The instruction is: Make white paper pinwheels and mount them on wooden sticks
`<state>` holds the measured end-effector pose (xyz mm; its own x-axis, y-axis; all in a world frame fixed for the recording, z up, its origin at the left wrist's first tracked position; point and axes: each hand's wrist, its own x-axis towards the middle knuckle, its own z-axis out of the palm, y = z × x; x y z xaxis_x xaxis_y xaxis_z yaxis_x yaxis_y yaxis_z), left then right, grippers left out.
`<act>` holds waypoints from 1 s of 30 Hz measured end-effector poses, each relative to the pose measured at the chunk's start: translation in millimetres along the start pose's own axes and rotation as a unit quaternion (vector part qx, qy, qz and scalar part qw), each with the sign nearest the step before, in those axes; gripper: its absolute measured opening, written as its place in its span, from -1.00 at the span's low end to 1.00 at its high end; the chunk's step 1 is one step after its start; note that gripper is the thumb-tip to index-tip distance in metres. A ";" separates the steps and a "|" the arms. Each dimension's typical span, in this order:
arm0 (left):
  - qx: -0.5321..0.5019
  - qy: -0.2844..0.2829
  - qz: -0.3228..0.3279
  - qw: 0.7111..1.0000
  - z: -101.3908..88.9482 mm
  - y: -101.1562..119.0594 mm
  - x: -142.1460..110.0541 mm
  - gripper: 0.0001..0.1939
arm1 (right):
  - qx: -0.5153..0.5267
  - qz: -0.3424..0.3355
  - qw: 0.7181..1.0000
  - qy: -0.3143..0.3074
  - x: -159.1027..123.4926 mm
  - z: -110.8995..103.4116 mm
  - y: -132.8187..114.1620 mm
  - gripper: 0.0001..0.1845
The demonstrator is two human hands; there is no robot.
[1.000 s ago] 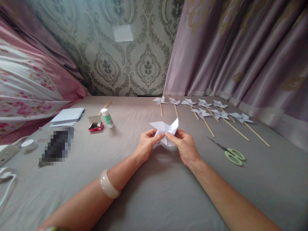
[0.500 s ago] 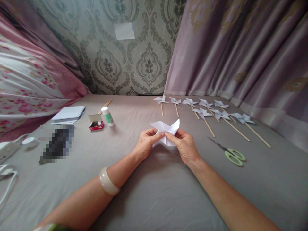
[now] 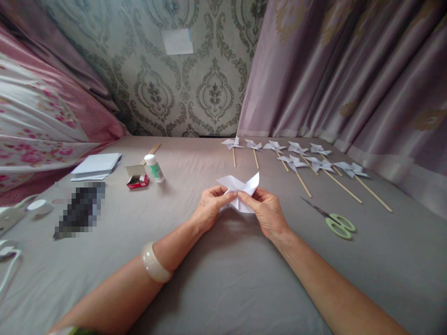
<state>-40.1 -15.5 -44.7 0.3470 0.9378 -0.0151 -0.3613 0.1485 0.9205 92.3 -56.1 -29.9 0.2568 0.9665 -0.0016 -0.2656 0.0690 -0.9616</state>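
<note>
A white paper pinwheel (image 3: 248,187) is held between my two hands above the grey cloth, its folded blades pointing outward. My left hand (image 3: 212,204) grips its left side, thumb pressed near the centre and fingers behind the paper. From the other side my right hand (image 3: 268,211) pinches it, the thumb also close to the centre. Both thumbs nearly meet and cover the middle. No stick shows on this pinwheel. To the right of my right hand lie scissors (image 3: 331,221) with green handles, their blades pointing away to the left.
Several finished pinwheels on sticks (image 3: 293,163) lie at the back right. At the left are a glue stick (image 3: 154,169), an open small red box (image 3: 137,180), wooden sticks (image 3: 152,152), stacked white paper (image 3: 96,166), a white cap (image 3: 39,206), a blurred dark object (image 3: 80,209) and a power strip (image 3: 10,218).
Both hands keep the same hold on the paper pinwheel, with the thumbs barely shifted. The view has moved slightly; the things on the cloth lie as before.
</note>
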 end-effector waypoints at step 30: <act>0.022 0.020 0.007 1.000 3.7 3.7 -1.2 -0.70 | -0.052 -0.045 0.997 0.024 1.3 -0.3 9.4 -0.74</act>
<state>-38.7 -17.2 -39.8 0.3071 0.9515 -0.0174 -0.3273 0.1228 0.9369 90.4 -54.3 -39.0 0.3196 0.9445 0.0761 -0.1425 0.1273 -0.9816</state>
